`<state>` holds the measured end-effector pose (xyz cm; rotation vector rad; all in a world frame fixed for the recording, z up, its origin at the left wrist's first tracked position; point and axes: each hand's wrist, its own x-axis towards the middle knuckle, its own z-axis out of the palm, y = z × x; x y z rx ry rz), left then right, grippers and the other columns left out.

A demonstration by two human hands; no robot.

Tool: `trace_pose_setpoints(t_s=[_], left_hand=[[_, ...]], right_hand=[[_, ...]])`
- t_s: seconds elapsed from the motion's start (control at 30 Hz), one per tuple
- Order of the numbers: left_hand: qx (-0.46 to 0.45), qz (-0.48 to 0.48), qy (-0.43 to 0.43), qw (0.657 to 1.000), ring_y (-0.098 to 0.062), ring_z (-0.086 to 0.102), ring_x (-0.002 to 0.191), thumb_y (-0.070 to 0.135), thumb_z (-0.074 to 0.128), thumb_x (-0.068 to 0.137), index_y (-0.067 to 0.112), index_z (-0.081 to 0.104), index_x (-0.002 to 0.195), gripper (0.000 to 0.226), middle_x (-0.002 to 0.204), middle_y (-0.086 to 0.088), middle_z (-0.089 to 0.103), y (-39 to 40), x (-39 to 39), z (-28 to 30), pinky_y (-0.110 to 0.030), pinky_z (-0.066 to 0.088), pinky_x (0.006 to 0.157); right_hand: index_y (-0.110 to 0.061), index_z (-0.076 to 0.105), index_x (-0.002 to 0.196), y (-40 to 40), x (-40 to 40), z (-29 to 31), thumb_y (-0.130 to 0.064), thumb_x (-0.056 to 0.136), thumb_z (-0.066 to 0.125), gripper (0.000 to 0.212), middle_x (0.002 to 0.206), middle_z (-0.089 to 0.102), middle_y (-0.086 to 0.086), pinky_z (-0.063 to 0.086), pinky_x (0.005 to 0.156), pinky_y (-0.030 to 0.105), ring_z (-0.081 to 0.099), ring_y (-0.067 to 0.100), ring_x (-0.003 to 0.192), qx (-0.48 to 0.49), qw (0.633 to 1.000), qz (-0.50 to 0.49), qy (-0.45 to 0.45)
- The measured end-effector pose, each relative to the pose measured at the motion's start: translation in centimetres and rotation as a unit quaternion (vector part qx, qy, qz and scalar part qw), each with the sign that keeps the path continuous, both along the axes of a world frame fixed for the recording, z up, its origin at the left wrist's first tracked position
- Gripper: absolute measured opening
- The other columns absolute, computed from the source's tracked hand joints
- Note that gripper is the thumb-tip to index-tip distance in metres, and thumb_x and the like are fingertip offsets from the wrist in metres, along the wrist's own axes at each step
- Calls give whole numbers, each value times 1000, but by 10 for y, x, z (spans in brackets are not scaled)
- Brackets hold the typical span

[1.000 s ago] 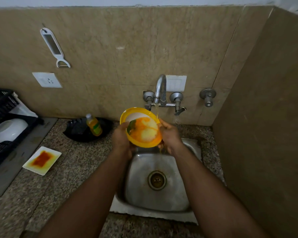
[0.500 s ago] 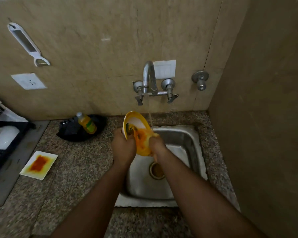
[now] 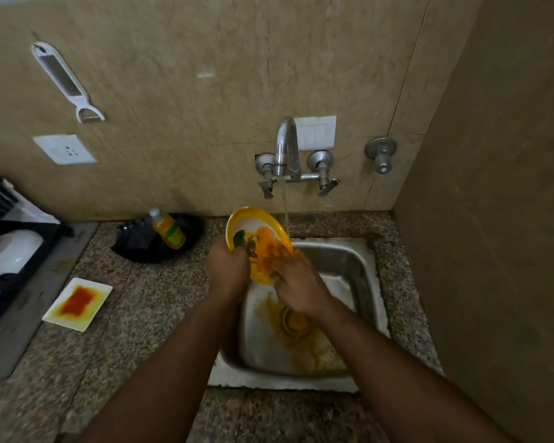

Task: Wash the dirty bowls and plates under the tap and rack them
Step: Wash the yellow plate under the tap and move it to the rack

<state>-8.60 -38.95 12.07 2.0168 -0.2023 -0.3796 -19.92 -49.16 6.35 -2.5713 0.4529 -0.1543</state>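
A yellow-rimmed plate [image 3: 253, 225] smeared with orange sauce stands tilted on edge over the steel sink [image 3: 359, 263], beside the thin stream from the tap [image 3: 287, 145]. My left hand [image 3: 227, 270] grips its lower left rim. My right hand [image 3: 296, 282], blurred, lies with its fingers flat on the plate's dirty face. Orange water runs over the sink floor to the drain [image 3: 293, 321]. A square white plate [image 3: 77, 303] with red-orange sauce lies on the counter at left. A white bowl [image 3: 10, 252] sits in the black rack [image 3: 0, 199] at the far left.
A yellow soap bottle [image 3: 168, 230] lies on a black tray [image 3: 141, 244] behind the counter. A peeler [image 3: 66, 81] and a socket [image 3: 64, 149] are on the wall. A side wall closes in right of the sink. A wall valve [image 3: 381, 155] is right of the tap.
The plate has come down from in front of the tap to just over the sink and turned more on edge. My right hand has slid onto its face, and orange water now stains the sink.
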Motion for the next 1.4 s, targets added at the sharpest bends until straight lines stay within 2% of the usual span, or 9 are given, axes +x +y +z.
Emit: trace_pose_setpoints(t_s=[0.13, 0.3, 0.43, 0.63, 0.83, 1.0, 1.2, 1.3, 1.4], left_hand=[[-66, 20, 141, 988, -43, 75, 81, 7, 58, 71, 17, 76, 84, 24, 87, -20, 75, 8, -8, -25, -65, 60, 59], [-80, 96, 97, 987, -32, 68, 78, -5, 56, 86, 12, 69, 87, 22, 80, -10, 67, -3, -32, -18, -28, 54, 46], [-50, 90, 72, 992, -39, 69, 93, 4, 59, 77, 2, 74, 104, 31, 95, -17, 74, 1, -32, -47, -33, 52, 71], [-55, 79, 54, 994, -28, 72, 95, 21, 57, 66, 19, 75, 108, 47, 98, -5, 77, -6, -40, -73, -49, 61, 85], [-1, 105, 14, 994, -39, 70, 94, 17, 53, 73, 12, 75, 108, 42, 97, -15, 75, 1, -32, -74, -50, 59, 83], [-12, 37, -10, 999, -27, 70, 89, 21, 55, 76, 16, 75, 106, 37, 94, -7, 76, -6, -43, -58, -41, 58, 81], [-25, 62, 40, 997, -33, 70, 81, 16, 49, 62, 14, 75, 91, 39, 82, -9, 74, -7, -23, -68, -52, 62, 75], [-19, 64, 70, 995, -34, 74, 86, 24, 55, 56, 25, 77, 105, 53, 88, -6, 77, 1, -15, -102, -55, 63, 72], [-45, 32, 112, 992, -30, 76, 90, 17, 57, 59, 30, 75, 112, 57, 94, -3, 79, 3, -17, -119, -55, 63, 68]], right_hand=[[-25, 45, 151, -14, 10, 12, -47, 103, 18, 59, 157, 45, 5, 18, 122, 54, 35, 24, 148, -135, 982, 20, 129], [-24, 42, 153, -8, 12, 7, -50, 106, 30, 54, 157, 46, 8, 33, 117, 41, 40, 28, 144, -30, 987, 23, 157], [-15, 70, 111, 15, -10, 13, -42, 109, 26, 52, 118, 70, 13, 46, 94, 39, 62, 32, 112, -36, 971, 27, 233], [-31, 12, 163, -7, 7, -17, -52, 106, 20, 62, 171, 12, -3, -4, 124, 58, 7, 20, 158, 4, 970, 12, 242], [-25, 65, 118, 25, -9, -18, -52, 104, 24, 52, 130, 66, 9, 41, 102, 43, 60, 33, 120, 76, 970, -31, 228], [-31, -7, 162, -11, -2, -36, -48, 106, 23, 66, 171, -12, -4, 2, 123, 62, -14, 22, 157, -56, 964, 19, 258], [-14, -9, 162, -20, 9, -48, -27, 106, 44, 79, 161, -37, 11, 14, 125, 39, -27, 29, 151, 107, 985, -40, 128], [-13, -10, 162, -18, 3, -56, -9, 99, 51, 87, 163, -32, 14, 26, 123, 40, -18, 30, 154, 114, 981, -46, 148], [-5, 7, 162, -41, 18, -60, -13, 102, 49, 74, 159, 35, 24, 47, 101, 37, 44, 38, 141, 114, 975, -140, 126]])
